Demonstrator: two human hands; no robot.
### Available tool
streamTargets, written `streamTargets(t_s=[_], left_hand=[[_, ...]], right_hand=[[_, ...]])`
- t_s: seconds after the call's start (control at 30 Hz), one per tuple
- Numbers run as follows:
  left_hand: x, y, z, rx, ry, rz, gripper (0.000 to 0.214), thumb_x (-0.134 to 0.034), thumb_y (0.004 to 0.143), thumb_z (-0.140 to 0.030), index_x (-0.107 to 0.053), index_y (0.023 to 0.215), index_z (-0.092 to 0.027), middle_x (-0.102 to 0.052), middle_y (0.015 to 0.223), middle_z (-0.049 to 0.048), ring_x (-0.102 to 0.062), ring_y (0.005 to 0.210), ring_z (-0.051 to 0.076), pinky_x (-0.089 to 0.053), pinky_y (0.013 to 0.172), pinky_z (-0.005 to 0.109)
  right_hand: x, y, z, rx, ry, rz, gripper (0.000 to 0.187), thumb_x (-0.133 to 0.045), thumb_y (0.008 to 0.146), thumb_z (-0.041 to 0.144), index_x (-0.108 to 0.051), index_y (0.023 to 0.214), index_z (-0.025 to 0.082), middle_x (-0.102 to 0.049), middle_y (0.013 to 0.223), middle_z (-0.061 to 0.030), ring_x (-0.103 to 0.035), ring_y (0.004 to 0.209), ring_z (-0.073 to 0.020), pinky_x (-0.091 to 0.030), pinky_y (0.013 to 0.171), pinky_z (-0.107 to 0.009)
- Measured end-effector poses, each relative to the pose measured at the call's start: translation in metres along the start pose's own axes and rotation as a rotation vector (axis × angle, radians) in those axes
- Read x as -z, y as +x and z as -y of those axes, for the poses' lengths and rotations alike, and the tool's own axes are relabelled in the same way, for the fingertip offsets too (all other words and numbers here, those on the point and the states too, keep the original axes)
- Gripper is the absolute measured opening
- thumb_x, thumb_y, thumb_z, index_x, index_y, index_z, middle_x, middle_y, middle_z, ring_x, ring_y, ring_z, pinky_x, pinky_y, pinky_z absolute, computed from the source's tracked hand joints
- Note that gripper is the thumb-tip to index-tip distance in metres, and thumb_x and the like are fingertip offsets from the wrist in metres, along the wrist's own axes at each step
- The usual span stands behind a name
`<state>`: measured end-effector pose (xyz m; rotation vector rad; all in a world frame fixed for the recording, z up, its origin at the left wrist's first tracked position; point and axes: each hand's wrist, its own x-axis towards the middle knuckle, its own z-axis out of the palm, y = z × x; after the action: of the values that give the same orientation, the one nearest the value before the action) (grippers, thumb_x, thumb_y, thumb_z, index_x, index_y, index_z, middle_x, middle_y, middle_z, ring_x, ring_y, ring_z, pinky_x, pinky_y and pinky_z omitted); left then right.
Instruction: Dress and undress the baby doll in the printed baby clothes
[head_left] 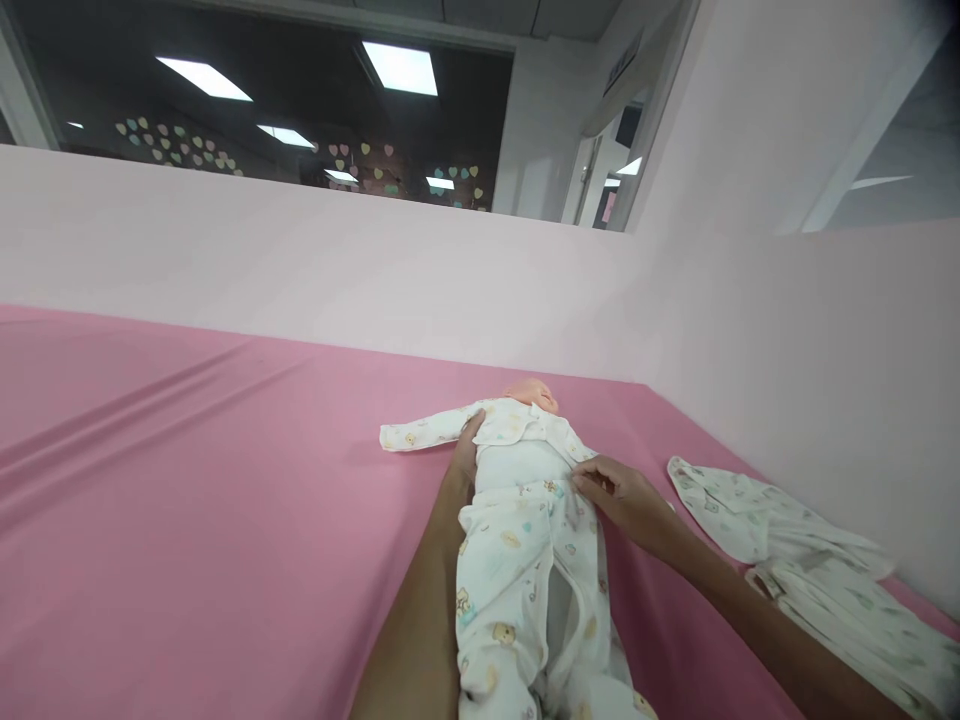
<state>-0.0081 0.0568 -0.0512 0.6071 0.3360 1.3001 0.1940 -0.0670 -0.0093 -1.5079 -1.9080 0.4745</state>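
Note:
A baby doll [525,462] lies on its back on a pink sheet, its head away from me and turned to the right. It wears a white printed top [510,422] and white printed pants [502,560]. My left hand [466,450] is closed against the doll's side below the armpit; most of its fingers are hidden by the body. At the other side of the waist, my right hand [611,490] has thumb and index finger pinched on the edge of the pants. The doll's sleeve on the left stretches out flat.
Crumpled white printed cloths [817,550] lie to the right along the wall. The pink sheet [225,520] has folds at the left. A low pale wall [337,270] borders the far side, with a dark window [285,110] above it.

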Motion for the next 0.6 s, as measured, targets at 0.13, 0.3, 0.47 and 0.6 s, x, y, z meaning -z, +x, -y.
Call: streamTargets(t_s=[0.13,0.3,0.47,0.6], left_hand=[[-0.004,-0.008,-0.002,-0.021,0.040,-0.025,0.023,-0.067,0.078,-0.029,-0.068,0.096,-0.015,-0.073,0.095,0.0076,-0.061,0.110,0.029,-0.040,0.104,0.037],[-0.005,-0.011,-0.004,-0.052,0.070,-0.093,0.014,-0.065,0.081,-0.027,-0.068,0.088,-0.015,-0.073,0.088,0.0061,-0.058,0.113,0.026,-0.036,0.106,0.031],[-0.002,-0.009,-0.002,-0.003,0.023,-0.113,0.014,-0.066,0.079,-0.030,-0.067,0.078,-0.017,-0.072,0.078,0.0071,-0.060,0.110,0.027,-0.039,0.103,0.033],[-0.003,-0.012,-0.002,0.029,-0.012,-0.133,0.015,-0.063,0.082,-0.032,-0.067,0.079,-0.017,-0.071,0.075,0.0053,-0.064,0.103,0.024,-0.041,0.101,0.029]], right_hand=[[-0.013,0.005,0.064,0.218,-0.193,0.060,0.021,-0.045,0.090,0.031,-0.060,0.078,0.022,-0.062,0.085,-0.0013,-0.054,0.083,-0.0168,-0.040,0.075,-0.031],[-0.038,0.022,0.111,0.439,-0.581,0.253,0.023,-0.040,0.091,0.020,-0.058,0.075,0.017,-0.059,0.081,-0.0036,-0.049,0.073,-0.0149,-0.037,0.069,-0.030],[-0.048,0.018,0.128,0.635,-0.989,0.460,0.019,-0.050,0.077,0.004,-0.058,0.066,0.017,-0.056,0.073,-0.0083,-0.050,0.078,-0.0206,-0.032,0.062,-0.031],[-0.054,0.016,0.133,0.639,-1.063,0.475,0.014,-0.056,0.068,0.002,-0.060,0.069,0.016,-0.059,0.075,-0.0103,-0.051,0.076,-0.0226,-0.032,0.062,-0.033]])
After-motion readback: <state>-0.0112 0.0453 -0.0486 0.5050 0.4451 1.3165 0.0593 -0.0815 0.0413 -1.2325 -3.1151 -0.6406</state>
